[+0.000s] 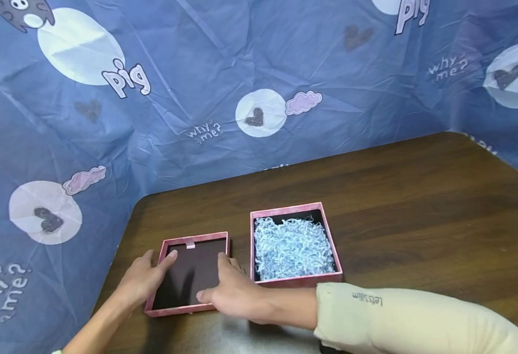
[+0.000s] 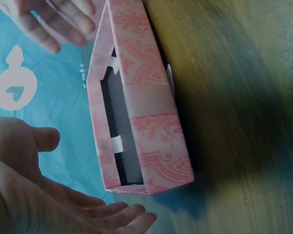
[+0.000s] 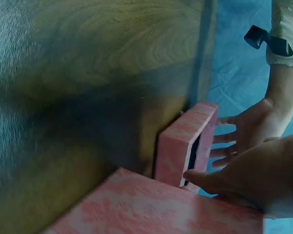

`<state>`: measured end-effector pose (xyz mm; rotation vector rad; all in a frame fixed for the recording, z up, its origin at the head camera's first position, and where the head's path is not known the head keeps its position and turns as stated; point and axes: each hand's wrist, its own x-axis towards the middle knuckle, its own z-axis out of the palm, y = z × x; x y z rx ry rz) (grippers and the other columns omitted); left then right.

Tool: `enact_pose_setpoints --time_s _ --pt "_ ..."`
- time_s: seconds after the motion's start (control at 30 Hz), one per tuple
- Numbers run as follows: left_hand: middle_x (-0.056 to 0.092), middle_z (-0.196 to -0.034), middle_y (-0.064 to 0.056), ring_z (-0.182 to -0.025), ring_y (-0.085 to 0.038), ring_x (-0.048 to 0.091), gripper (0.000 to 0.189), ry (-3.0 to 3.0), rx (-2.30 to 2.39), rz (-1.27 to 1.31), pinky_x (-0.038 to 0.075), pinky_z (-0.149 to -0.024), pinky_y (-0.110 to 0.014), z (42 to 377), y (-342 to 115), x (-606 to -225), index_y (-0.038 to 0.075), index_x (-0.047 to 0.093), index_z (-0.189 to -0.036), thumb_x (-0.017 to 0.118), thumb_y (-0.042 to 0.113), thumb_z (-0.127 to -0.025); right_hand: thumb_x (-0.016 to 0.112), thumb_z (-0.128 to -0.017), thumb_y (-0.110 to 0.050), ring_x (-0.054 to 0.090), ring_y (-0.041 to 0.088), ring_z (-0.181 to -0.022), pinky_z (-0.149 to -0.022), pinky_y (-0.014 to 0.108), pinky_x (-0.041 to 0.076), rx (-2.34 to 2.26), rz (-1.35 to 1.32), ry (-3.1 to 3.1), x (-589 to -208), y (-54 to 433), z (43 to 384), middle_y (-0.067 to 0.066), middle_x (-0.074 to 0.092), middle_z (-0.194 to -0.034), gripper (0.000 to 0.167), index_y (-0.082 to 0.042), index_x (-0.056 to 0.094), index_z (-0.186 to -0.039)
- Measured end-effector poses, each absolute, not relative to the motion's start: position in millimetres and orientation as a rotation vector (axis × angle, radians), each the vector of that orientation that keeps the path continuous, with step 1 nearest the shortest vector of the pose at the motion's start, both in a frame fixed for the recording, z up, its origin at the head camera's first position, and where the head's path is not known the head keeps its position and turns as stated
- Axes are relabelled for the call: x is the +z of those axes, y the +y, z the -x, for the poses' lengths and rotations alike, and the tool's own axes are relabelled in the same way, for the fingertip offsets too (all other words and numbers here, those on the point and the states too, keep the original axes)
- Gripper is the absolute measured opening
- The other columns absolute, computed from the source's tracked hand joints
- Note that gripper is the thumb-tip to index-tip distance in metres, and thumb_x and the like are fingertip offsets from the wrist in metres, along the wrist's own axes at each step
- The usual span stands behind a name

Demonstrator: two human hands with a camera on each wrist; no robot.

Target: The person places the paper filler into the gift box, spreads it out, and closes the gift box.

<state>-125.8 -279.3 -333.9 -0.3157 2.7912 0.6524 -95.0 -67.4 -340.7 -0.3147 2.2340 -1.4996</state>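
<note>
Nearest, a pale sleeve (image 1: 365,314) brings the right hand (image 1: 234,292) across the front of the deeper box to the near right corner of the shallow box (image 1: 194,270); its thumb and fingers are apart, with the thumb over the shallow box and the fingers by its right wall; the left hand (image 1: 142,278) lies at the opposite wall, fingers likewise spread, thumb angled inward over the rim; neither hand is curled round the pink cardboard, and whether skin touches it I cannot tell; the pair seem set on either side to frame or steady it evenly; the shallow box sits open side up on the tabletop (image 1: 418,211), probably so its dark inside and the small ribbon tab (image 1: 190,244) at the far wall stay reachable; just to its right, and reaching a little farther back, the deeper pink box (image 1: 296,282) is also open upward, its walls keeping the pale blue shredded filling (image 1: 294,250) together; only a narrow strip of wood parts the boxes, so the right hand has tight quarters there; the tabletop's left edge runs near the left hand, while the widest room for moving stretches rightward and behind; beyond the far edge hangs a creased blue cloth (image 1: 188,98) printed with hearts and lettering.
</note>
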Motion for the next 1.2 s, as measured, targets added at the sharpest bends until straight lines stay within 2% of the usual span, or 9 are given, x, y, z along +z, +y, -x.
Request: enact_pose_setpoints --time_s 0.23,0.33,0.4,0.5,0.83,0.97,1.2 --pt "0.035 -0.138 -0.041 -0.127 -0.055 0.035 0.102 2.731 0.686 0.360 0.033 -0.100 -0.062 124 -282 -339 -0.020 0.028 -0.139 0.030 0.071 -0.092 0.072 -0.080 -0.016 0.012 0.042 -0.142 -0.114 0.054 0.012 -1.657 0.126 2.130 -352 -80 98 0.032 0.015 -0.152 0.089 0.011 0.021 -0.147" --pt "0.040 -0.134 -0.040 -0.123 -0.054 0.040 0.102 2.722 0.689 0.375 0.037 -0.097 -0.061 123 -282 -341 -0.018 0.033 -0.137 0.029 0.072 -0.092 0.073 -0.075 -0.012 0.022 0.043 -0.138 -0.112 0.054 0.018 -1.691 0.082 2.123 -357 -83 99 0.033 0.024 -0.146 0.084 0.015 0.029 -0.141" --pt "0.043 -0.132 -0.040 -0.121 -0.054 0.043 0.100 2.718 0.687 0.384 0.039 -0.094 -0.061 123 -282 -342 -0.018 0.035 -0.136 0.031 0.071 -0.092 0.074 -0.072 -0.009 0.033 0.043 -0.129 -0.108 0.054 0.027 -1.704 0.060 2.135 -360 -85 99 0.033 0.032 -0.139 0.078 0.017 0.037 -0.135" --pt "0.045 -0.129 -0.041 -0.119 -0.054 0.045 0.098 2.712 0.685 0.398 0.041 -0.092 -0.060 124 -282 -343 -0.019 0.037 -0.134 0.034 0.070 -0.092 0.074 -0.070 -0.007 0.040 0.043 -0.119 -0.103 0.054 0.033 -1.719 0.039 2.129 -364 -87 100 0.033 0.037 -0.131 0.073 0.019 0.043 -0.130" --pt "0.045 -0.128 -0.041 -0.118 -0.055 0.044 0.098 2.677 0.726 0.400 0.042 -0.091 -0.061 125 -286 -343 -0.018 0.036 -0.134 0.035 0.070 -0.092 0.073 -0.068 -0.005 0.043 0.040 -0.110 -0.098 0.053 0.037 -1.767 0.048 2.076 -367 -87 100 0.030 0.036 -0.128 0.063 0.014 0.049 -0.123" --pt "0.047 -0.125 -0.040 -0.116 -0.054 0.046 0.095 2.653 0.775 0.409 0.043 -0.089 -0.060 125 -288 -341 -0.017 0.036 -0.134 0.037 0.068 -0.092 0.074 -0.068 -0.005 0.043 0.038 -0.107 -0.096 0.051 0.038 -1.775 0.069 2.085 -365 -86 100 0.026 0.039 -0.122 0.058 0.011 0.052 -0.120" --pt "0.053 -0.118 -0.032 -0.107 -0.044 0.054 0.096 2.642 0.841 0.439 0.046 -0.085 -0.054 124 -290 -328 -0.016 0.036 -0.134 0.038 0.071 -0.090 0.074 -0.069 -0.008 0.039 0.040 -0.115 -0.101 0.052 0.033 -1.763 0.100 2.123 -352 -85 97 0.024 0.038 -0.120 0.075 0.014 0.042 -0.132"
